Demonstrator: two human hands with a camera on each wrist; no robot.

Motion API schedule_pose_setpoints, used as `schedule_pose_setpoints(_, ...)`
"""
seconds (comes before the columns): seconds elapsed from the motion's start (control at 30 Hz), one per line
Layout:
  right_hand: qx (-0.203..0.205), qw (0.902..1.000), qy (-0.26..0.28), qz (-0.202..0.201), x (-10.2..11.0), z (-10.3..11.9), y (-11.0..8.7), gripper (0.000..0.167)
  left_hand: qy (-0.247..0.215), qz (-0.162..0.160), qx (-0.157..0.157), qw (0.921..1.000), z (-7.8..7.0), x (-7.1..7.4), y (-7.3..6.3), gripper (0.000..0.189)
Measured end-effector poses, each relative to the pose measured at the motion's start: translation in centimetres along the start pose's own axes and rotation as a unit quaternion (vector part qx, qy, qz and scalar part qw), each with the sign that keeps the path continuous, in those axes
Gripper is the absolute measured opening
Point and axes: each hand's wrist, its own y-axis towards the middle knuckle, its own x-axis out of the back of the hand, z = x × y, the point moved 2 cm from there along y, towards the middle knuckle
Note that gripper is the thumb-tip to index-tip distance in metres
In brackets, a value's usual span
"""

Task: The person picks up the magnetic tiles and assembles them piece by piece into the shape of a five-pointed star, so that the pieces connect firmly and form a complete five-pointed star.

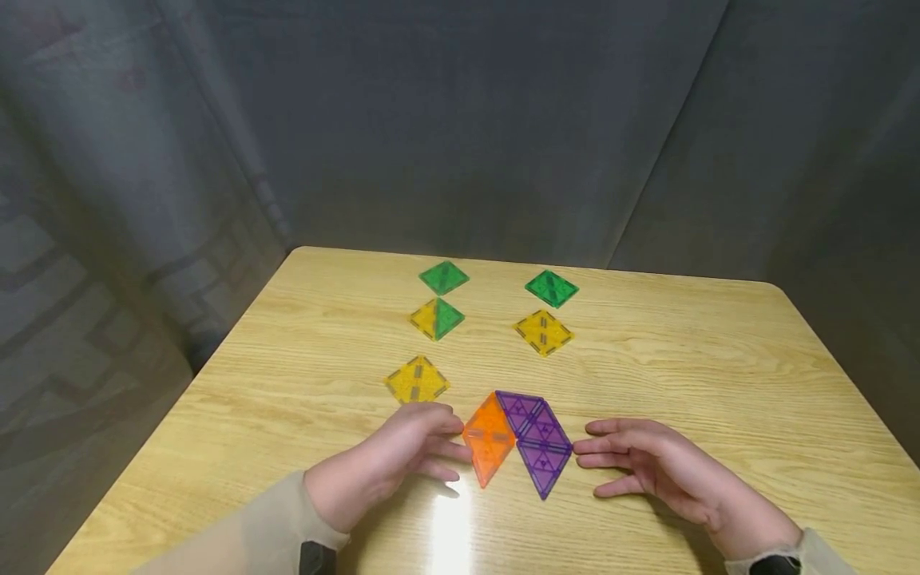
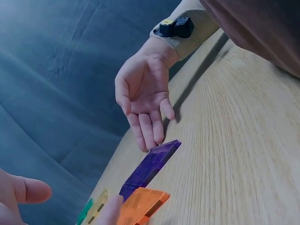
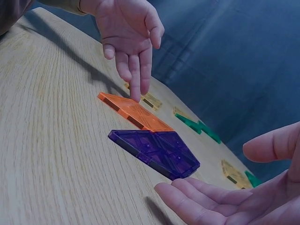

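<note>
Two orange triangular magnetic tiles (image 1: pixel 489 439) lie flat as a diamond on the wooden table. To their right, several purple triangular tiles (image 1: pixel 544 435) form a bent strip, meeting the orange ones at the upper edge and leaving a V-shaped gap below. My left hand (image 1: pixel 402 447) has its fingers extended, with the fingertips right at the orange diamond's left side. On the other side my right hand (image 1: pixel 647 463) reaches in with straight fingers, their tips at the purple strip's right corner. In the right wrist view, those fingertips lie beside the edge of the purple tiles (image 3: pixel 157 150).
Left of centre, a yellow diamond (image 1: pixel 418 379), a half-yellow, half-green diamond (image 1: pixel 437 319) and a green diamond (image 1: pixel 443 277) line up toward the back. Another yellow diamond (image 1: pixel 544 332) and green diamond (image 1: pixel 551 288) lie to the right. A dark grey curtain (image 1: pixel 460 128) hangs behind the table (image 1: pixel 719 367).
</note>
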Motion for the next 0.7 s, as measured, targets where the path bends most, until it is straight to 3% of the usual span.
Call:
schedule_pose_setpoints(0.23,-0.003,0.9999,0.002,-0.011,-0.1,0.0,0.0,0.059,-0.041,-0.015,0.007,0.999,0.3,0.2,0.2,0.012)
schedule_pose_setpoints(0.5,-0.005,0.9999,0.005,-0.014,-0.1,-0.1,0.0,0.059,-0.056,-0.032,0.009,0.9979,0.9,0.4,0.5,0.009)
schedule_pose_setpoints(0.7,-0.003,0.9998,0.017,-0.007,-0.1,-0.1,0.0,0.058,-0.068,-0.041,0.012,0.9968,1.3,0.4,0.8,0.04)
